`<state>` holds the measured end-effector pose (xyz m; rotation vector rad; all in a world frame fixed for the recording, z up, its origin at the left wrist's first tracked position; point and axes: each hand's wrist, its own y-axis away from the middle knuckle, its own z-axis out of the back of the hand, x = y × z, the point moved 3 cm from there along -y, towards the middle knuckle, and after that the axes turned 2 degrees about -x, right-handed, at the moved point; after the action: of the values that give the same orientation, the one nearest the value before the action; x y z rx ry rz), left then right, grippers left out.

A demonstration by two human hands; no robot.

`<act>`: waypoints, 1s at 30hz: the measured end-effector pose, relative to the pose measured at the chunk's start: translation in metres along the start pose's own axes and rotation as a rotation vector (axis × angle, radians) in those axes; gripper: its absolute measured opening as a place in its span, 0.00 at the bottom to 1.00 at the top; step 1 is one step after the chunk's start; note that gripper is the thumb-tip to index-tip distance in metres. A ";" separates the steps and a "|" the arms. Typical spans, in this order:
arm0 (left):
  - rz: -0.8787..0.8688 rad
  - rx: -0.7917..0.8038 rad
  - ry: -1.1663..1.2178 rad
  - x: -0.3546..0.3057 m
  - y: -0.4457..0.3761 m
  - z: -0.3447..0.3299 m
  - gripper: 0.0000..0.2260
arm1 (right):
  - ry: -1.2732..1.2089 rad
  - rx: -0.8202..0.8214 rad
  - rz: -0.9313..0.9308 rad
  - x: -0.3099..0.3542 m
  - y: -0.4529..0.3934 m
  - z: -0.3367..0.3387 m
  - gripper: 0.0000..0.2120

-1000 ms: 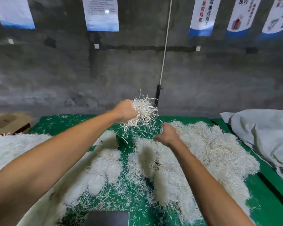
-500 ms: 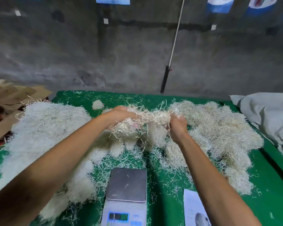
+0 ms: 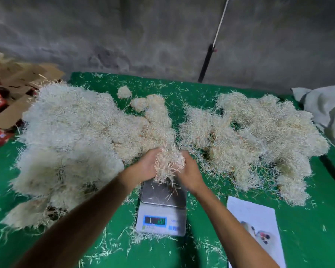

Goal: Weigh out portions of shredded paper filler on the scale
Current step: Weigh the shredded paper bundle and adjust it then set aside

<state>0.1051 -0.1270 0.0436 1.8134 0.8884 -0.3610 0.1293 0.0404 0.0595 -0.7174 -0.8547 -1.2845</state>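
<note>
Loose piles (image 3: 70,136) are heaped either side; a clump of shredded paper (image 3: 169,163) is cupped between left hand (image 3: 148,168) and right hand (image 3: 190,174), just above the scale (image 3: 162,207).

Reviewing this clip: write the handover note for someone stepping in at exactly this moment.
Left hand and right hand both grip one clump of shredded paper just above the scale platform.
The scale sits centre front on the green table; its display is lit but unreadable.
Big filler piles lie to the left and right.
Done: a portion gathered. A few strands lie on the platform.
Left: set it down, read the weight, adjust.
</note>
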 end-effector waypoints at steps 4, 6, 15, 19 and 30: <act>-0.030 0.112 -0.134 0.002 -0.005 0.046 0.27 | 0.195 -0.197 0.155 -0.009 -0.007 0.007 0.29; -0.033 0.129 -0.042 0.009 -0.006 0.069 0.29 | 0.181 -0.246 0.183 -0.014 -0.007 -0.001 0.29; -0.311 -0.358 -0.772 0.100 0.000 0.151 0.10 | 0.183 0.035 -0.342 -0.083 0.035 -0.024 0.42; -0.295 -0.371 -1.322 0.166 0.016 0.176 0.23 | 0.146 -0.078 -0.487 -0.129 0.085 -0.032 0.46; -0.252 -0.416 -1.422 0.195 0.022 0.167 0.39 | 0.753 0.112 -0.372 -0.202 0.151 -0.073 0.31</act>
<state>0.2793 -0.2019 -0.1303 0.6895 0.1114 -1.2871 0.2744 0.1048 -0.1492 0.0508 -0.4335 -1.6600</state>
